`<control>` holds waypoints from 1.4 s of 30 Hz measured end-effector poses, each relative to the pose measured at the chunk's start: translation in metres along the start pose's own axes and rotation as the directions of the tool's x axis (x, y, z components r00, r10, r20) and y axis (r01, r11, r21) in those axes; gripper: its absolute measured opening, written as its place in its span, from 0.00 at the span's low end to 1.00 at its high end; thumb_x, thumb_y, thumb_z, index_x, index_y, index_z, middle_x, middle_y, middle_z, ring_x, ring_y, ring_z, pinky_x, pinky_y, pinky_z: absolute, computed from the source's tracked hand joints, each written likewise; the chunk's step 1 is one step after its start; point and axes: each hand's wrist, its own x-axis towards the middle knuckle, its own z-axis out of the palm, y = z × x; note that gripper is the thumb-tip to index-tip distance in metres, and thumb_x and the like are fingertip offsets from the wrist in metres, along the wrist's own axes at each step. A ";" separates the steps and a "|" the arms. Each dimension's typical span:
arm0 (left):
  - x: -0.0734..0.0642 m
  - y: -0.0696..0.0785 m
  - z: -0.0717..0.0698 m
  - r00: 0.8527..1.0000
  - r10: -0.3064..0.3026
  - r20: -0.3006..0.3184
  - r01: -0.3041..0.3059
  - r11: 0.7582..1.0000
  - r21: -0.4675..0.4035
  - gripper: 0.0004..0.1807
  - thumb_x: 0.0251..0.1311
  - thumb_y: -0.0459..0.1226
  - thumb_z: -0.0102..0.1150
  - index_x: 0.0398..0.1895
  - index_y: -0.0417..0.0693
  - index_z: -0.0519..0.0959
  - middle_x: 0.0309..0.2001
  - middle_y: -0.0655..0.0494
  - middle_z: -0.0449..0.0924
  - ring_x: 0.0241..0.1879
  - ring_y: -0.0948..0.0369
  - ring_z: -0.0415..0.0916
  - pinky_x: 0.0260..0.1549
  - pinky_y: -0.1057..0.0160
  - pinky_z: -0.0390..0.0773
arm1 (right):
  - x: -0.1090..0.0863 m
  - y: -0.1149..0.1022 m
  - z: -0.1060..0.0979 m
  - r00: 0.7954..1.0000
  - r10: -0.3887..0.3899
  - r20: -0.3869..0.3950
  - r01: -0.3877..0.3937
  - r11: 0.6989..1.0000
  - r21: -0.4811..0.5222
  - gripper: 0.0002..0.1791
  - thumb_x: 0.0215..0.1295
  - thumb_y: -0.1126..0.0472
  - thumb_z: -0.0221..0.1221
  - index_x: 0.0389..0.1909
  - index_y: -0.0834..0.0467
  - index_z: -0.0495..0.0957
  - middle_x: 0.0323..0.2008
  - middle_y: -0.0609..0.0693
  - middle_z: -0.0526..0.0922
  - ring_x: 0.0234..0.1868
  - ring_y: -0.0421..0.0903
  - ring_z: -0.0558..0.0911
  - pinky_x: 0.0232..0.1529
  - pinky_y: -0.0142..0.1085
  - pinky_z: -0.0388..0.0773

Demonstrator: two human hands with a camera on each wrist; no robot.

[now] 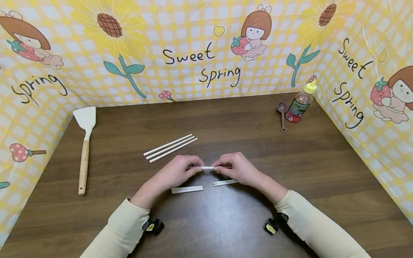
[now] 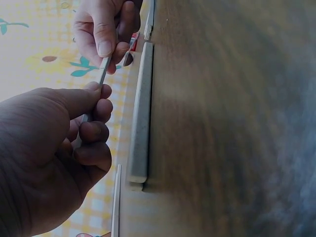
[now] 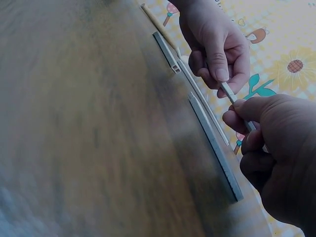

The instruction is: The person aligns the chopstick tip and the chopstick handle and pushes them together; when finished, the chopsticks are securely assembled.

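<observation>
Between thumb and fingertips, my left hand [image 1: 175, 171] pinches a white chopstick half [image 1: 204, 167]. My right hand [image 1: 240, 168] pinches a second half [image 1: 212, 167] facing it. The two lie in one line, their inner ends meeting at a seam; much of each is hidden by the fingers. Below the left hand lies a pair of white chopstick halves [image 1: 187, 189], with hollow square ends [image 3: 176, 68] in the right wrist view. Under the right hand lies another pair of halves [image 1: 224, 182], partly covered in the head view; a thin pin tip [image 3: 192, 95] shows in the right wrist view.
Three long white chopsticks [image 1: 171, 148] lie side by side beyond the left hand. A white spatula [image 1: 84, 150] with a wooden handle is at far left. A measuring spoon [image 1: 282, 116] and yellow-capped bottle [image 1: 300, 105] stand back right. Patterned cloth [image 1: 193, 43] walls the table.
</observation>
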 end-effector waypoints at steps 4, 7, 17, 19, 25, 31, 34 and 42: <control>0.000 0.001 0.000 1.000 -0.008 0.005 0.008 1.000 -0.002 0.02 0.68 0.35 0.63 0.38 0.48 0.84 0.29 0.62 0.80 0.28 0.67 0.72 0.33 0.63 0.74 | 0.000 0.000 0.000 1.000 -0.006 -0.002 0.006 1.000 -0.001 0.05 0.67 0.64 0.66 0.40 0.56 0.89 0.32 0.39 0.83 0.30 0.35 0.77 0.33 0.31 0.75; 0.000 0.001 0.000 1.000 -0.012 0.009 0.012 1.000 0.000 0.02 0.68 0.35 0.63 0.39 0.48 0.84 0.29 0.62 0.80 0.28 0.67 0.72 0.33 0.63 0.73 | 0.000 0.000 0.000 1.000 -0.015 -0.006 0.014 1.000 -0.003 0.05 0.67 0.64 0.66 0.40 0.56 0.89 0.32 0.39 0.83 0.30 0.35 0.77 0.33 0.31 0.75; 0.000 0.004 0.000 0.999 -0.031 0.019 0.031 1.000 -0.004 0.01 0.67 0.35 0.64 0.39 0.48 0.84 0.29 0.62 0.80 0.29 0.66 0.72 0.33 0.63 0.74 | 0.000 -0.001 -0.001 1.000 -0.019 -0.009 0.019 1.000 -0.012 0.04 0.67 0.64 0.66 0.39 0.55 0.89 0.32 0.39 0.84 0.31 0.35 0.77 0.35 0.32 0.75; 0.001 0.004 0.001 1.000 -0.026 0.015 0.026 1.000 -0.001 0.01 0.67 0.35 0.64 0.39 0.47 0.84 0.30 0.62 0.80 0.29 0.66 0.72 0.33 0.63 0.74 | 0.000 -0.001 -0.001 1.000 -0.017 -0.011 0.017 1.000 -0.014 0.04 0.67 0.65 0.66 0.39 0.55 0.89 0.32 0.39 0.84 0.31 0.35 0.77 0.35 0.32 0.75; 0.001 0.004 0.001 1.000 -0.020 0.010 0.020 1.000 -0.003 0.02 0.66 0.34 0.65 0.38 0.46 0.84 0.29 0.61 0.80 0.29 0.66 0.72 0.33 0.63 0.74 | -0.001 -0.002 -0.001 1.000 -0.019 -0.014 0.019 1.000 -0.013 0.04 0.66 0.65 0.67 0.38 0.56 0.89 0.31 0.39 0.84 0.30 0.35 0.77 0.34 0.31 0.75; 0.000 0.005 0.002 1.000 -0.019 0.012 0.019 1.000 0.001 0.03 0.67 0.35 0.64 0.37 0.45 0.84 0.28 0.61 0.80 0.28 0.67 0.71 0.31 0.64 0.73 | -0.001 -0.002 0.000 1.000 -0.017 -0.010 0.017 1.000 -0.004 0.04 0.66 0.65 0.67 0.38 0.56 0.89 0.31 0.39 0.84 0.31 0.35 0.77 0.34 0.31 0.75; 0.000 0.006 0.002 1.000 -0.022 0.012 0.022 1.000 0.002 0.03 0.68 0.35 0.63 0.37 0.45 0.84 0.28 0.61 0.80 0.27 0.67 0.71 0.31 0.64 0.73 | -0.001 -0.001 0.001 1.000 -0.017 -0.009 0.017 1.000 0.001 0.04 0.66 0.65 0.67 0.38 0.56 0.89 0.31 0.39 0.84 0.31 0.35 0.77 0.35 0.31 0.75; 0.000 0.006 0.003 1.000 -0.029 0.012 0.029 1.000 -0.002 0.04 0.68 0.36 0.63 0.37 0.44 0.84 0.28 0.61 0.80 0.27 0.67 0.71 0.31 0.64 0.73 | -0.001 0.000 0.001 1.000 -0.022 -0.012 0.022 1.000 0.005 0.04 0.66 0.65 0.67 0.38 0.55 0.89 0.32 0.39 0.84 0.32 0.36 0.78 0.36 0.32 0.76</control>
